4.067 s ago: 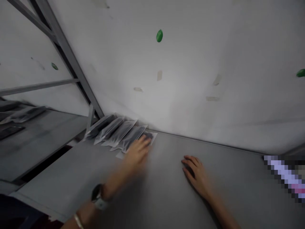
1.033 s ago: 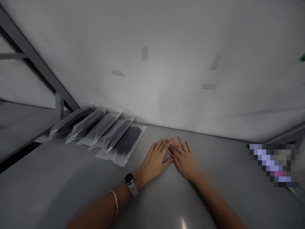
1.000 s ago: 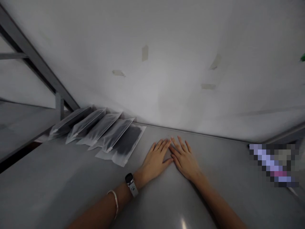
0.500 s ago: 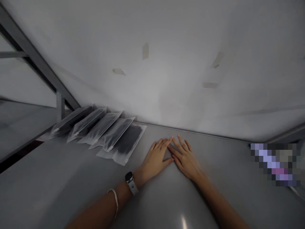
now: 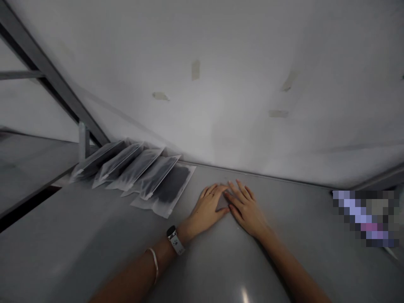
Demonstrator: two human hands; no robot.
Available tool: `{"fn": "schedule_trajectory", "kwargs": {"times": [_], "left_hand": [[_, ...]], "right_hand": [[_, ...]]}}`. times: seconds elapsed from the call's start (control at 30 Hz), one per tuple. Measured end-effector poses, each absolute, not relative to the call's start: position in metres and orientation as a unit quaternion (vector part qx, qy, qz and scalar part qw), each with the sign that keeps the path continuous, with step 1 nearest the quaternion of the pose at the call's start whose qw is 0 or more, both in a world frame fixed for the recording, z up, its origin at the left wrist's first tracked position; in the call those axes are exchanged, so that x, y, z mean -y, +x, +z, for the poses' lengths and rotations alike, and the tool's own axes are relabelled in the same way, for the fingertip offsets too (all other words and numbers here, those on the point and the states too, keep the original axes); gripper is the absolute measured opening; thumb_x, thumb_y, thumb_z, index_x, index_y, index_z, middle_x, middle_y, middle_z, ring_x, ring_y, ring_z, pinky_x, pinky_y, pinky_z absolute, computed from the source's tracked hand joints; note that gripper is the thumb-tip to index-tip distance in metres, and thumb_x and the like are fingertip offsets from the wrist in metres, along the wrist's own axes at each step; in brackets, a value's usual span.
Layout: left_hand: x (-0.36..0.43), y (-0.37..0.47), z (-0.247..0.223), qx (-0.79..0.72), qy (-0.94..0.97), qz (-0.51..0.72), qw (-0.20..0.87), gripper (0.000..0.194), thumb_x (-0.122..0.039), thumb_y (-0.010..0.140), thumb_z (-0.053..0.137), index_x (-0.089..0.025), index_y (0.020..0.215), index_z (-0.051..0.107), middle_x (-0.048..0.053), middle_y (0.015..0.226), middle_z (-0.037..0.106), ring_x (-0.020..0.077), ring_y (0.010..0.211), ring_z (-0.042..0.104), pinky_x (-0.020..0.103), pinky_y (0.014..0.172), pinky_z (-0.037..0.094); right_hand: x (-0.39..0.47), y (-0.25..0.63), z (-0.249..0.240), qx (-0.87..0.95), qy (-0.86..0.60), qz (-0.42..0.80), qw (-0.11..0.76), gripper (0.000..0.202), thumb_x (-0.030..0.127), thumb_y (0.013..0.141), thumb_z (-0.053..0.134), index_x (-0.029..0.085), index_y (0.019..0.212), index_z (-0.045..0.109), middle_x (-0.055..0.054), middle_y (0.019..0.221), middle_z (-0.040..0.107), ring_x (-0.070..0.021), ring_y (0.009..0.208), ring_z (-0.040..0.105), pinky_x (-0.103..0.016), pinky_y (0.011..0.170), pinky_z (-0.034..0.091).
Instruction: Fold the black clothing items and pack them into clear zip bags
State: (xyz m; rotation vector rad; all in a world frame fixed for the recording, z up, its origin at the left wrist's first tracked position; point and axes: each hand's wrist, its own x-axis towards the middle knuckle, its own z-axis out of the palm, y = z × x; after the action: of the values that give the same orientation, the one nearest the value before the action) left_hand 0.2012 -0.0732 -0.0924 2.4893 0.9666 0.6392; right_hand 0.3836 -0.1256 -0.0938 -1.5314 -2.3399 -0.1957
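My left hand rests on the grey tabletop, palm down with its fingers extended. It wears a ring, and a watch and a bangle circle the wrist and forearm. Beside it, my right hand lies flat with fingers spread. The fingertips of the two hands meet or nearly meet, and neither holds anything. To the left of my left hand is a row of frosted zip bags with dark contents, overlapping one another against the wall.
A white wall with several bits of tape rises behind the table. Grey metal frame bars slant down at the left. At the right edge is a pixelated purple-and-blue patch, its object unreadable.
The view has shifted very slightly, so the bags and tape sit a little further right. Both hands stay in nearly the same place on the table.
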Motion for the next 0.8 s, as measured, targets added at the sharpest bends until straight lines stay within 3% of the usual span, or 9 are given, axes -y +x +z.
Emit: {"fn": "schedule_trajectory", "kwargs": {"times": [0.07,0.13,0.2,0.27,0.33,0.47,0.63,0.8], "left_hand": [[0.074,0.201,-0.087,-0.344,0.884,0.244,0.198,0.049,-0.022,0.085,0.058,-0.024,0.131,0.042,0.006,0.138,0.051,0.0233,0.133,0.041,0.046,0.111,0.032],[0.072,0.197,-0.075,-0.371,0.869,0.270,0.182,0.041,-0.016,0.085,0.053,-0.023,0.125,0.047,0.006,0.130,0.056,0.0216,0.125,0.047,0.043,0.107,0.038],[0.066,0.189,-0.060,-0.424,0.856,0.268,0.127,0.026,-0.015,0.086,0.052,-0.020,0.111,0.055,0.007,0.115,0.062,0.0231,0.114,0.054,0.042,0.100,0.043],[0.057,0.175,-0.045,-0.482,0.848,0.216,0.041,0.012,-0.018,0.085,0.052,-0.018,0.095,0.060,0.010,0.103,0.063,0.0274,0.105,0.056,0.044,0.090,0.046],[0.047,0.160,-0.034,-0.533,0.830,0.159,-0.028,0.009,-0.020,0.085,0.053,-0.017,0.090,0.060,0.013,0.102,0.061,0.0305,0.101,0.056,0.044,0.082,0.048],[0.035,0.138,-0.033,-0.587,0.802,0.074,-0.085,0.015,-0.026,0.085,0.055,-0.015,0.094,0.058,0.013,0.098,0.062,0.0296,0.092,0.059,0.040,0.074,0.049],[0.037,0.139,-0.045,-0.577,0.804,0.031,-0.141,0.025,-0.008,0.089,0.038,-0.015,0.093,0.061,0.012,0.099,0.064,0.0267,0.092,0.059,0.037,0.073,0.047],[0.050,0.159,-0.050,-0.499,0.860,0.062,-0.087,0.028,-0.004,0.089,0.039,-0.016,0.093,0.063,0.011,0.102,0.062,0.0273,0.097,0.056,0.040,0.077,0.045]], "right_hand": [[0.126,0.384,-0.095,0.820,-0.539,-0.068,0.183,0.042,0.022,0.096,0.037,0.021,0.136,0.049,-0.007,0.157,0.025,-0.0269,0.146,0.011,-0.051,0.111,0.027],[0.126,0.386,-0.096,0.813,-0.539,-0.070,0.210,0.040,0.020,0.096,0.036,0.020,0.133,0.052,-0.011,0.151,0.037,-0.0274,0.143,0.023,-0.049,0.108,0.032],[0.127,0.388,-0.099,0.798,-0.547,-0.073,0.243,0.036,0.018,0.095,0.036,0.018,0.125,0.057,-0.015,0.129,0.057,-0.0266,0.125,0.047,-0.044,0.097,0.042],[0.127,0.390,-0.101,0.774,-0.566,-0.078,0.272,0.033,0.014,0.093,0.036,0.015,0.116,0.060,-0.013,0.100,0.064,-0.0238,0.097,0.057,-0.038,0.082,0.046],[0.128,0.391,-0.102,0.759,-0.579,-0.081,0.287,0.032,0.010,0.089,0.036,0.014,0.110,0.060,-0.010,0.089,0.062,-0.0222,0.083,0.056,-0.035,0.074,0.045],[0.129,0.390,-0.101,0.756,-0.578,-0.078,0.298,0.032,0.007,0.082,0.038,0.017,0.104,0.058,-0.008,0.086,0.061,-0.0219,0.081,0.055,-0.034,0.073,0.042],[0.128,0.390,-0.100,0.754,-0.576,-0.071,0.307,0.030,0.008,0.080,0.039,0.018,0.103,0.056,-0.007,0.085,0.061,-0.0213,0.079,0.055,-0.032,0.071,0.042],[0.128,0.391,-0.098,0.751,-0.572,-0.062,0.324,0.030,0.008,0.078,0.040,0.017,0.102,0.056,-0.006,0.082,0.060,-0.0218,0.080,0.054,-0.032,0.071,0.042]]}}
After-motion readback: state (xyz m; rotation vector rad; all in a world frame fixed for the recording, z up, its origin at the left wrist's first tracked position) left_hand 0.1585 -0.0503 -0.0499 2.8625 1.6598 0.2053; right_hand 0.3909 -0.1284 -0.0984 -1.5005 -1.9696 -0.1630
